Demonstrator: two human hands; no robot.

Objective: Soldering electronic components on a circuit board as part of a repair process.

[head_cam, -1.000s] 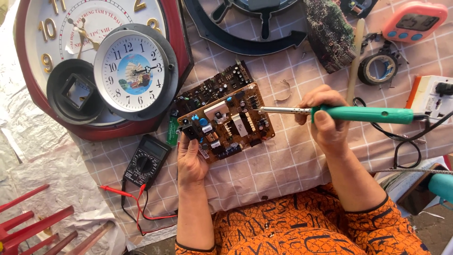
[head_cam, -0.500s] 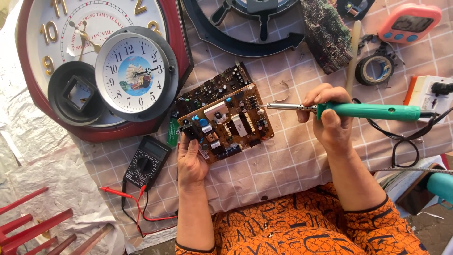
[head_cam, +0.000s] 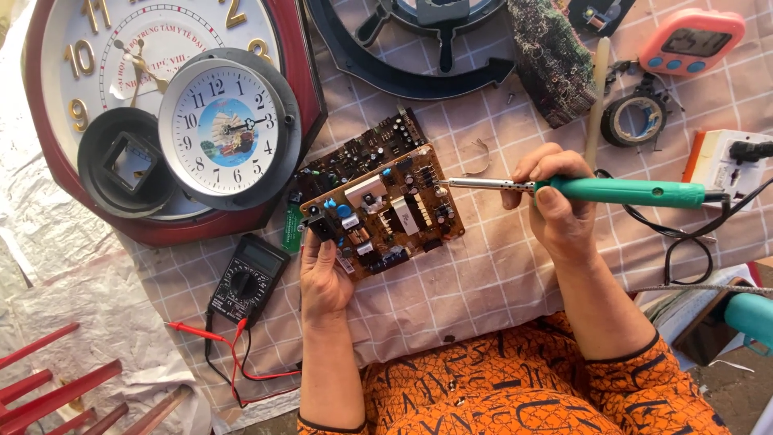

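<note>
My left hand (head_cam: 324, 275) grips the near left corner of a brown circuit board (head_cam: 385, 211) crowded with components, holding it tilted over the checked cloth. A darker second board (head_cam: 361, 151) lies just behind it. My right hand (head_cam: 555, 205) holds a green-handled soldering iron (head_cam: 622, 192) level, with its metal tip (head_cam: 463, 183) pointing left, close to the brown board's right edge. Whether the tip touches the board is unclear. The iron's black cord (head_cam: 684, 238) loops off to the right.
A black multimeter (head_cam: 248, 279) with red leads lies left of my left hand. A small round clock (head_cam: 225, 133) rests on a big red wall clock (head_cam: 72, 105). A tape roll (head_cam: 634, 119), pink timer (head_cam: 691, 40), power strip (head_cam: 729, 157) and dark clock frame (head_cam: 403, 48) lie behind.
The soldering iron and my right hand have drifted slightly right and up relative to the board. My left hand keeps its grip on the board.
</note>
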